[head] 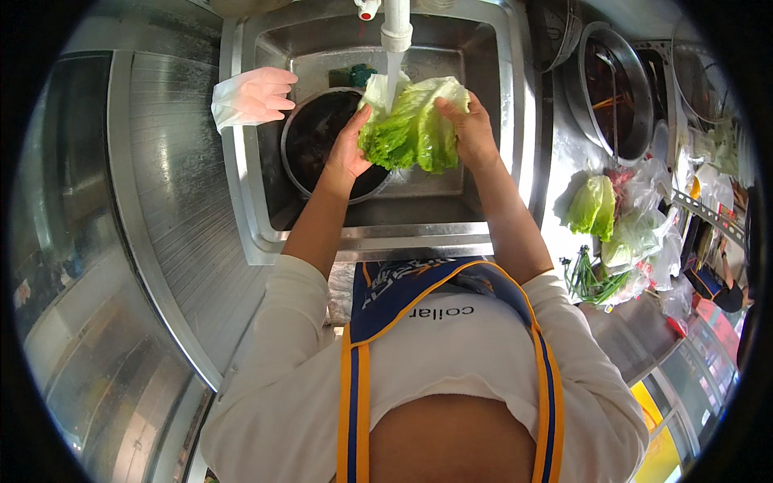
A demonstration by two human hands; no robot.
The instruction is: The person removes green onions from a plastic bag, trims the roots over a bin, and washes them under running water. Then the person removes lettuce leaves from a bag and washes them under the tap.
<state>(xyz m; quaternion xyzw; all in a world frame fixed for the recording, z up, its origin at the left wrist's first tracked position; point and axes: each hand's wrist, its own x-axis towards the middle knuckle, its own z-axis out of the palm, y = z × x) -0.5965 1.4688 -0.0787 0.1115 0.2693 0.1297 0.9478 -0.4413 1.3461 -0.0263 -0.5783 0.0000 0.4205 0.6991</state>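
Several wet green lettuce leaves (416,121) are spread between my two hands, above a stainless steel sink (416,208). My left hand (351,145) grips their left edge, and my right hand (474,130) pinches the right side with the thumb on top. Water runs from a white tap (397,30) onto the leaves. Below and to the left, a round metal pot (314,142) with dark contents stands in the basin, partly covered by my left hand and the lettuce. Behind it lies a dark green object (361,75), too unclear to name.
A pale glove (253,99) hangs over the sink's left rim. On the right counter stands a metal pot (616,96) of dark liquid with a long-handled utensil. Nearer lie more lettuce (593,207), green onions (595,284) and plastic bags (643,211). Another person (715,284) appears at far right.
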